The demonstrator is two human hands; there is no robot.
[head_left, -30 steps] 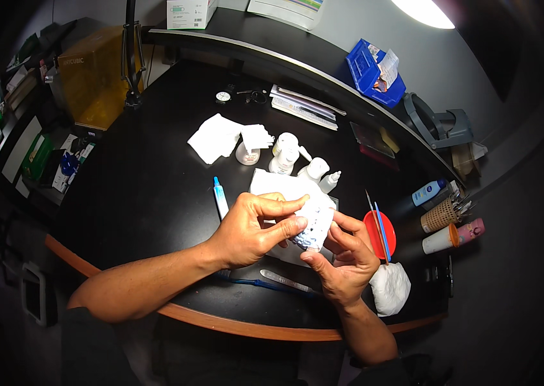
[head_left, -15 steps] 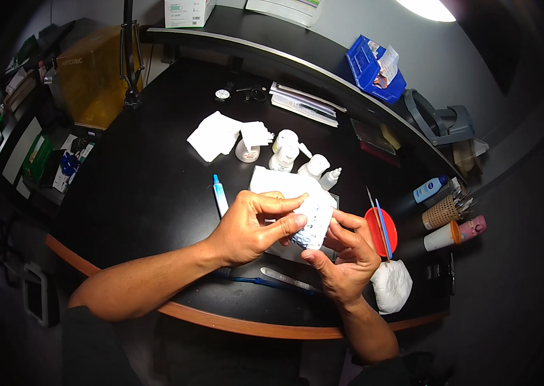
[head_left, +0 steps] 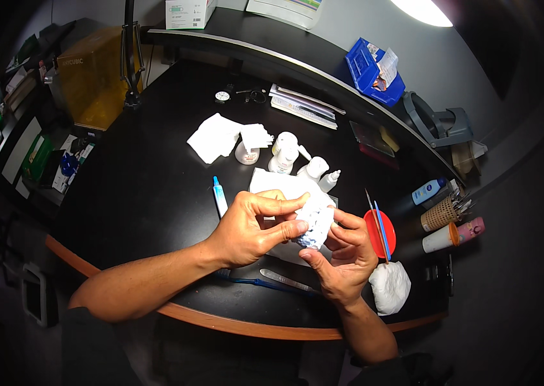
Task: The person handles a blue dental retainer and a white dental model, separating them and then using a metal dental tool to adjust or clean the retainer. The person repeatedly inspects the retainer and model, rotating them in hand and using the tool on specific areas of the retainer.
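Observation:
A white, lumpy piece [head_left: 315, 226] with a bumpy, bluish-shaded surface is held up over the middle of the desk; I cannot make out its exact kind. My left hand [head_left: 252, 226] pinches its left side with thumb and forefinger. On the right, my right hand [head_left: 349, 260] curls its fingers against the piece, with the thumb below. Behind the hands lies a white cloth or paper sheet [head_left: 272, 183]. A blue-and-white tube [head_left: 220, 196] lies beside my left hand. Below the hands are a blue-handled tool [head_left: 256, 280] and a flat metal blade-like tool [head_left: 285, 280].
White bottles [head_left: 283, 154] and a small jar [head_left: 247, 154] stand behind the sheet, near folded white wipes [head_left: 212, 138]. At right are a red dish [head_left: 372, 239] with brushes across it, a white wad [head_left: 390, 288], a woven pen holder [head_left: 439, 213] and a blue bottle [head_left: 427, 191].
The lumpy piece has turned slightly in my fingers, showing more of its bumpy side. My right hand has shifted very slightly left; both hands keep their hold.

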